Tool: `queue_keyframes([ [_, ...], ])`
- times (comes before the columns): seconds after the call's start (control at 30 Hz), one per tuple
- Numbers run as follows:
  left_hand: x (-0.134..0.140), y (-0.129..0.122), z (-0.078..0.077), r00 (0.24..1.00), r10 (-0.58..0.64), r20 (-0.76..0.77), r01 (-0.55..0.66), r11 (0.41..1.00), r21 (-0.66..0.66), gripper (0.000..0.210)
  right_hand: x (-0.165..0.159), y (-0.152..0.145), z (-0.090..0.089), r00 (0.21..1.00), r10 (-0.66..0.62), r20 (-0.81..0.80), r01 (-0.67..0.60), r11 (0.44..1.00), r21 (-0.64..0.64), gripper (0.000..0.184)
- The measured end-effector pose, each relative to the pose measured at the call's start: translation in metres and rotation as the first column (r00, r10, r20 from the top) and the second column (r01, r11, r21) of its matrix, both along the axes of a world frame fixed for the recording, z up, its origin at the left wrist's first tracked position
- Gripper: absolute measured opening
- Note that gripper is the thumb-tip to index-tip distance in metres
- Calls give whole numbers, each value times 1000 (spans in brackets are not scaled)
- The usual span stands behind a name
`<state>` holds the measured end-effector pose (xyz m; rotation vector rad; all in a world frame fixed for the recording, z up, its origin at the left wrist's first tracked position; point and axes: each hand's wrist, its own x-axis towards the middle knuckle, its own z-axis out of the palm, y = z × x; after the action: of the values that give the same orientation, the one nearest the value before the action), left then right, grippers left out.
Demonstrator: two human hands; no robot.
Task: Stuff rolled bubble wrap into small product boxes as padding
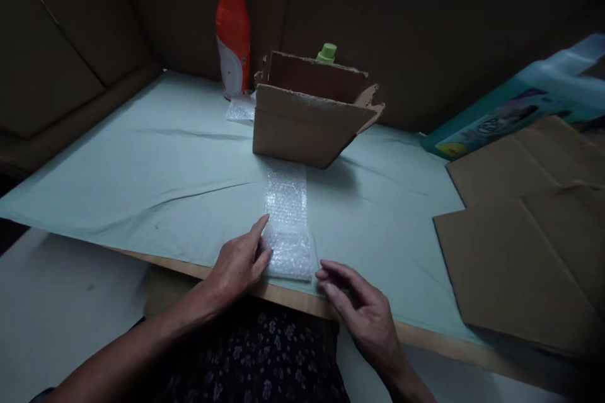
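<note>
A strip of bubble wrap (286,208) lies flat on the cloth-covered table, its near end folded over close to the front edge. Along its left side rests my left hand (240,259), index finger and thumb stretched out at the wrap's edge and holding nothing. My right hand (362,308) is just off the near right corner of the wrap, loosely curved, with a gap between thumb and fingers and nothing in them. Beyond the strip stands an open cardboard box (297,123) with torn flaps; its base meets or covers the far end of the wrap.
An orange bottle (232,31) stands behind the box, beside another piece of bubble wrap (241,108). A green cap (326,52) shows over the box. To the right are flattened cardboard pieces (515,258) and a teal jug (510,107). Cardboard walls (425,25) enclose the back.
</note>
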<state>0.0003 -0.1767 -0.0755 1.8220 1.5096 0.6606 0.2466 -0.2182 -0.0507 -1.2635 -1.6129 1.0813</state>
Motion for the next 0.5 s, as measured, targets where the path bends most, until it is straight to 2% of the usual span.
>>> queue_keyframes([
  [0.03,-1,1,-3,1000,-12,-12,12,1000,10,67,0,3,-2,989,32,147,-54,988,145,29],
  [0.1,-1,0,-6,999,-32,-34,33,998,52,69,-4,10,-7,917,59,394,-208,914,347,37],
  [0.2,-3,-4,-4,998,-7,-69,22,976,218,67,-14,22,-15,784,69,617,-398,819,414,35],
  [0.27,-5,-10,1,997,6,-76,21,936,351,66,-18,28,-18,757,67,650,-436,793,426,26],
  [0.33,-7,-17,6,995,-45,-85,77,903,423,67,-20,34,-18,784,84,615,-424,796,431,24],
  [0.43,-8,-24,8,985,-148,-93,174,889,424,58,-22,41,-14,839,156,520,-391,839,378,22],
  [0.5,-6,-22,5,989,-124,-81,147,897,416,49,-22,46,-12,868,172,467,-351,876,330,21],
])
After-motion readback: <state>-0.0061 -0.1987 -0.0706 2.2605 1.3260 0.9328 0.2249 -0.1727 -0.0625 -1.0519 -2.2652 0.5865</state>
